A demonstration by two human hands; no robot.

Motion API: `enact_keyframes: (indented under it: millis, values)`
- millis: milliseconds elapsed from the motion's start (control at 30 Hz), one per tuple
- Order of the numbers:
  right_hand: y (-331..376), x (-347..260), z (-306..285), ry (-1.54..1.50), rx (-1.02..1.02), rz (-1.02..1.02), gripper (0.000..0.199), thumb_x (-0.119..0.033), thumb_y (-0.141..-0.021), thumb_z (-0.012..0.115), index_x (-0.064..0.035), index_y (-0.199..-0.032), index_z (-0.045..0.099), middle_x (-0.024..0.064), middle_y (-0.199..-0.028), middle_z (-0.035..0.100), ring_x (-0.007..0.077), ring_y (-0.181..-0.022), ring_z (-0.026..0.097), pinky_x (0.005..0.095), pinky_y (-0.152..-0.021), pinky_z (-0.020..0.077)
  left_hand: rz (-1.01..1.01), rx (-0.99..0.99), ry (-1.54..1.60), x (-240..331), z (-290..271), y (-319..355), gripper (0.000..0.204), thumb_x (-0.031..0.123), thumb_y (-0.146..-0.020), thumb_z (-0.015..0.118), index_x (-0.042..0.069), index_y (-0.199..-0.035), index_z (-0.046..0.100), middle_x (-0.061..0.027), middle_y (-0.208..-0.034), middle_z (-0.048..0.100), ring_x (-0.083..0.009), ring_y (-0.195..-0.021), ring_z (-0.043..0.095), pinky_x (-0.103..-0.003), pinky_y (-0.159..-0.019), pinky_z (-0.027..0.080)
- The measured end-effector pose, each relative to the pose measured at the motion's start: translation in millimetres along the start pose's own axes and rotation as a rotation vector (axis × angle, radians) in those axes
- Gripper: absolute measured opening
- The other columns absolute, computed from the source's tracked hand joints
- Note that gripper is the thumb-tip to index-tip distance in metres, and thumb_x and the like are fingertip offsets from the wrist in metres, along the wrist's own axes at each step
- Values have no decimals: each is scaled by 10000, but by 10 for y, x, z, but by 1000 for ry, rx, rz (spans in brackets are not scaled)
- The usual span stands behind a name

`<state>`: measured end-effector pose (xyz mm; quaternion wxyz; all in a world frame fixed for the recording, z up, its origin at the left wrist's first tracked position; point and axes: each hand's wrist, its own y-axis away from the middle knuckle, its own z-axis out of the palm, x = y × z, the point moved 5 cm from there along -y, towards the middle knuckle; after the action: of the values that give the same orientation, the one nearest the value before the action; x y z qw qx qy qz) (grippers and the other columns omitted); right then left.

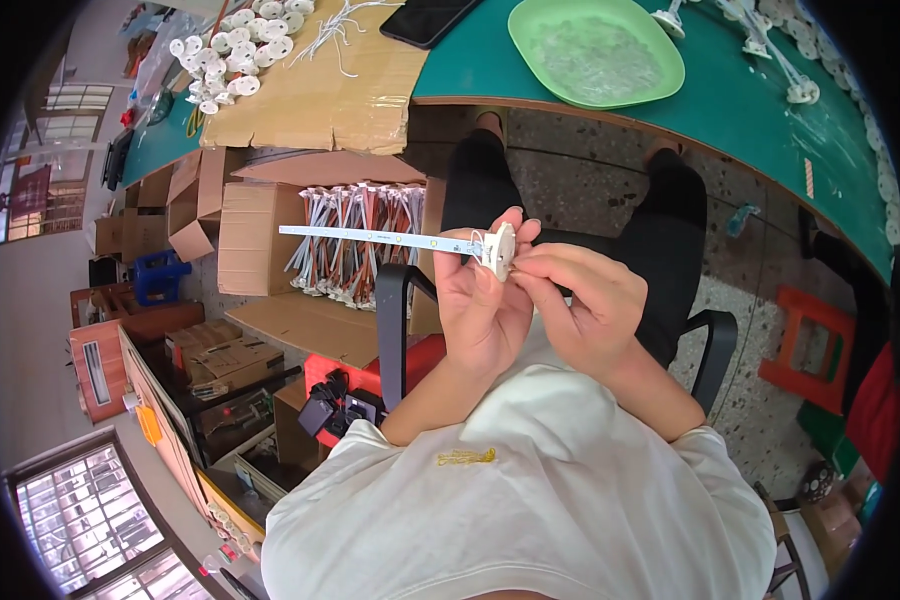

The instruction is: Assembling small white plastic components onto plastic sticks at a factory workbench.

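My left hand (480, 310) holds a small round white plastic cap (499, 250) between thumb and fingers, above my lap. A long thin white light strip (370, 236) sticks out from the cap to the left. My right hand (580, 300) pinches the cap's right side with its fingertips. Both hands touch each other at the cap. Short white wires show at the cap where the strip joins it.
A green table (730, 110) curves ahead with a green tray (596, 50) of clear bits, a black phone (425, 20), cardboard (320, 90) and a pile of white caps (235, 50). An open box of wire bundles (355, 240) stands at left. An orange stool (805, 345) is at right.
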<state>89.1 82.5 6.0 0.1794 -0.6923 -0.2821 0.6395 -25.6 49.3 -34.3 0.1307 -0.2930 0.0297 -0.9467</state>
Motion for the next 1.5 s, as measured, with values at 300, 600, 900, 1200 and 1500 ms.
enact_keyframes:
  millis: [300, 600, 900, 1200, 1500]
  values:
    - [-122, -72, 63, 70, -14, -70, 81, 63, -729, 666, 35, -803, 649, 154, -731, 650, 267, -624, 664, 282, -580, 520, 47, -37, -172, 9, -51, -37, 434, 168, -897, 668, 48, -1229, 416, -235, -1319, 510, -351, -1225, 521, -482, -1069, 382]
    - [-606, 90, -184, 28, -95, -18, 106, 63, -715, 683, 45, -817, 657, 157, -803, 682, 250, -709, 672, 290, -650, 527, 520, 26, -1904, 1972, 166, -2228, 258, 207, -923, 596, -29, -1018, 642, -133, -701, 645, -172, -587, 555, -296, -581, 439]
    - [-473, 283, -541, 218, -90, 162, 99, 60, -679, 699, 13, -756, 658, 125, -767, 680, 232, -643, 652, 285, -590, 507, 194, 108, -2880, 3251, -345, -4387, 412, 351, -856, 591, -51, -887, 678, -300, -891, 652, -456, -889, 639, -512, -803, 513]
    - [-1370, 299, -1554, 669, 221, 115, 64, -17, -798, 687, 33, -836, 673, 79, -829, 697, 119, -647, 597, 259, -591, 476, 112, 219, -2977, 2996, -331, -3975, 448, 432, -828, 635, 70, -1091, 635, -195, -1064, 649, -382, -994, 635, -472, -786, 535]
    - [-2402, 1266, -1553, 835, -32, 539, 300, -296, -800, 731, 2, -836, 719, 79, -715, 689, 130, -580, 618, 274, -543, 467, 1132, -127, -2428, 2677, 171, -2842, 410, 250, -818, 712, 87, -1178, 601, -148, -1041, 657, -315, -917, 640, -398, -729, 520]
